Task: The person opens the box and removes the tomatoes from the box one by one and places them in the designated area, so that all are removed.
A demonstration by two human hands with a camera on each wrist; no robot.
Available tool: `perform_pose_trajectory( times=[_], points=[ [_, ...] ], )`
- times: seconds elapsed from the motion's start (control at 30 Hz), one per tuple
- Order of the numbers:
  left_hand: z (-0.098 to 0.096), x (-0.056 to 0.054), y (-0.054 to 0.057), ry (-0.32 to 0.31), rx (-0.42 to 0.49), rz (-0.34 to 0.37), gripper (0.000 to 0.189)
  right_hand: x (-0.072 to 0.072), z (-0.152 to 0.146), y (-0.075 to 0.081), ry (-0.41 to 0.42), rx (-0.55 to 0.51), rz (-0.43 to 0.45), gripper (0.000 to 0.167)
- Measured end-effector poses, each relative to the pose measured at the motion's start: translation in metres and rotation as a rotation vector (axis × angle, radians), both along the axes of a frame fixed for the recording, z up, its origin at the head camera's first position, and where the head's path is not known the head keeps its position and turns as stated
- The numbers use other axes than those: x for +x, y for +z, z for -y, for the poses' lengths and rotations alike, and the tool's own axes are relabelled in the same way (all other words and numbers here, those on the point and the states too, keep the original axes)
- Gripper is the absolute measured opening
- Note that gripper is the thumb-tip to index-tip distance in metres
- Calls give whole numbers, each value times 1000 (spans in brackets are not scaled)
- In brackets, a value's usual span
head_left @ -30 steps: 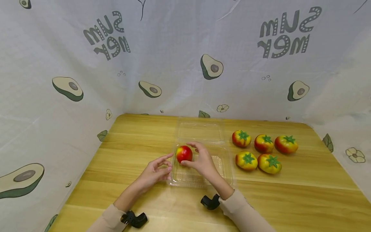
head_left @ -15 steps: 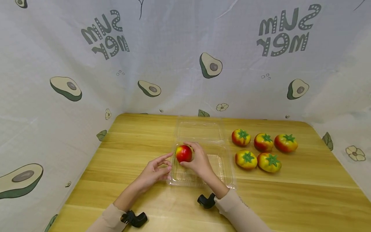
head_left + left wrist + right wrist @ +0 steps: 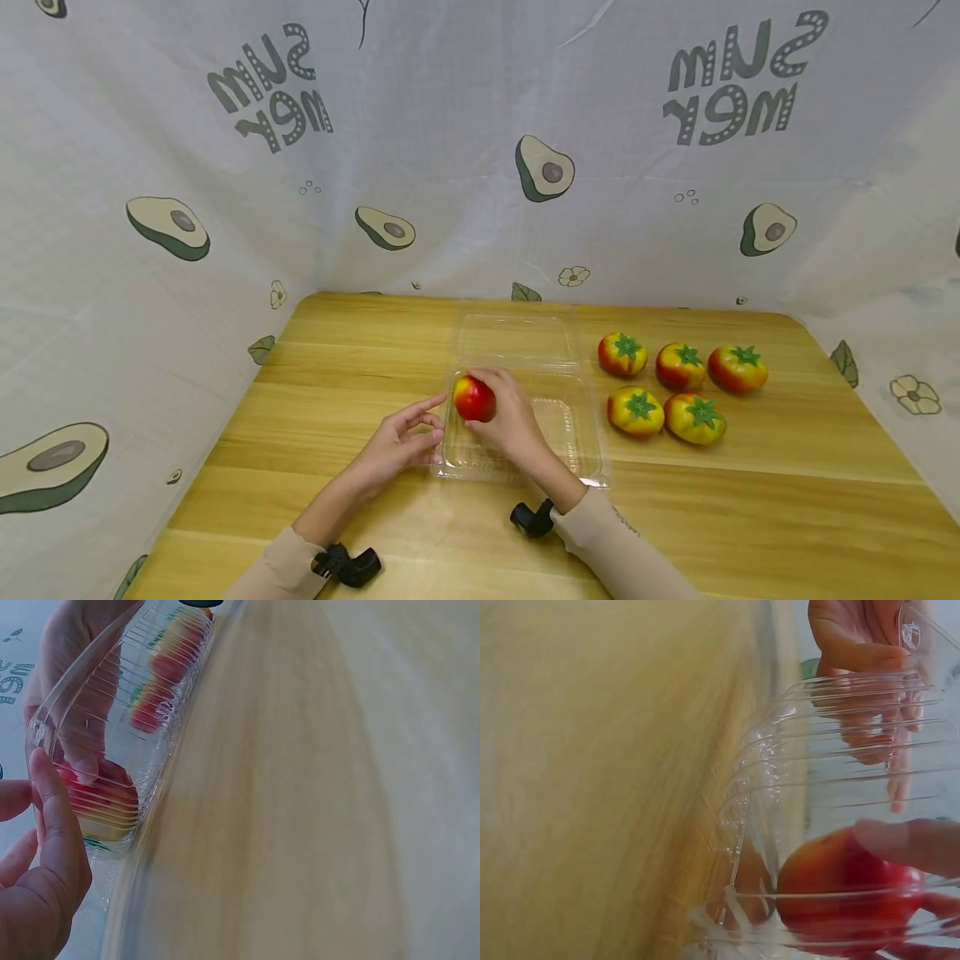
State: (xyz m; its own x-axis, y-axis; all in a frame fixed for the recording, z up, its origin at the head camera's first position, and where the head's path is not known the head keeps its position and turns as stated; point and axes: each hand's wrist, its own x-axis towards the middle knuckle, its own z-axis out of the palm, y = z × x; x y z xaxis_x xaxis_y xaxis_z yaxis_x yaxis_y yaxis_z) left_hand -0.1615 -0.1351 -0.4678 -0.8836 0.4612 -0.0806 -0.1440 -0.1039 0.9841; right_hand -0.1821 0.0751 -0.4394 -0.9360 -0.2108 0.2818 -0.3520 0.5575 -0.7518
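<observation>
My right hand (image 3: 508,417) grips a glossy red-and-yellow toy tomato (image 3: 474,399), thumb on its near side and fingers over its far side. The tomato sits in the left part of an open clear plastic clamshell box (image 3: 592,433), by the left wall; the right wrist view shows the tomato (image 3: 840,900) through the ribbed plastic. My left hand (image 3: 401,444) is at the box's left rim, its fingertips touching the edge with fingers relaxed. In the left wrist view the left thumb (image 3: 52,787) lies against the rim near a corner.
Several toy tomatoes (image 3: 696,418) with green star-shaped tops stand in two rows right of the box. The box's lid (image 3: 517,337) lies folded back toward the rear edge of the wooden table (image 3: 360,350). A printed curtain (image 3: 450,150) hangs behind and at both sides.
My right fingers have closed further round the tomato, and the hand has shifted slightly left. The left hand keeps its place at the rim.
</observation>
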Motion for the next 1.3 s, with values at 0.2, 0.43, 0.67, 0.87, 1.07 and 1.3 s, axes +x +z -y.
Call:
perform_pose_trajectory(
  times=[0.2, 0.43, 0.67, 0.87, 1.07, 1.3],
  points=[
    [0, 0, 0, 5, -1, 11, 59, 0, 0, -1, -10, 2, 11, 65],
    [0, 0, 0, 7, -6, 7, 59, 2, -2, -1, -10, -15, -4, 63],
    [-1, 0, 0, 2, 5, 2, 59, 1, -5, -1, -19, -28, 4, 63],
    [0, 0, 0, -9, 17, -14, 60, 2, -8, -1, -32, -37, 9, 63],
    [0, 1, 0, -7, 12, -18, 60, 2, -10, 0, -33, -27, 8, 66],
    [-2, 1, 0, 4, 9, -9, 60, 1, -11, 1, -45, 12, 29, 67]
  ],
)
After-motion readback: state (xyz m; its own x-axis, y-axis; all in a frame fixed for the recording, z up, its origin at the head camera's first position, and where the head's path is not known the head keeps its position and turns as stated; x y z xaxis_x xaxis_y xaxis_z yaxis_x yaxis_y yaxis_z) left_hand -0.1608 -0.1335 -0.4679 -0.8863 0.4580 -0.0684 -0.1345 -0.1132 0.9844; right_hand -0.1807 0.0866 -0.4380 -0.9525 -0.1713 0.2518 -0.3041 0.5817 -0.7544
